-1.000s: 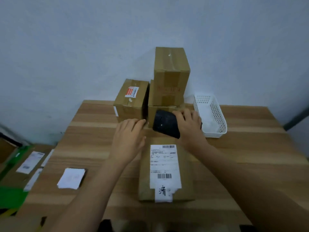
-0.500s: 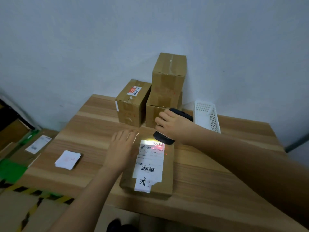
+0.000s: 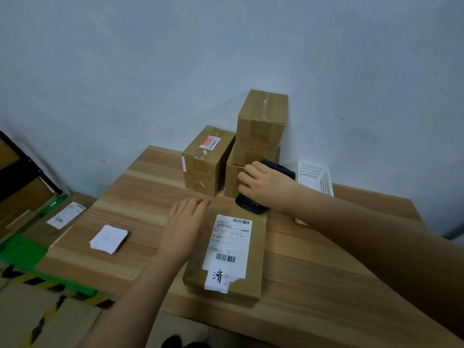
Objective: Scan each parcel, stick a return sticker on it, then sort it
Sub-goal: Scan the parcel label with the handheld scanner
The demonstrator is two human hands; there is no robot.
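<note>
Left hand (image 3: 187,228) lies flat, fingers straight, on the left part of the parcel (image 3: 256,259), just beside its label (image 3: 229,243). Right hand (image 3: 266,183) is wrapped round the black scanner (image 3: 251,205) and holds it just past the parcel's far end, lower end tipped toward the label. Hands are apart, one at each far corner.

Wooden table (image 3: 326,285) sits against a pale wall. Three brown boxes (image 3: 261,121) stand at the back, one on top of another and a third beside them. The parcel is flat and brown and lies lengthwise at the front middle. Its label faces up, with one barcode at the far end and one lower down. A white basket (image 3: 316,178) is behind the right wrist, partly hidden. A small stack of white stickers (image 3: 109,238) lies left of the parcel, well apart from it.

Step looks like the scan. No scan light shows on the label from here. To do it well:
- Keep the left palm off the print and pin the parcel so it can't slide.
- Aim the scanner squarely at the far barcode, not across both codes.
- Hold steady until it reads, then reach for the stickers.

Sticker and sorting look still to do.
</note>
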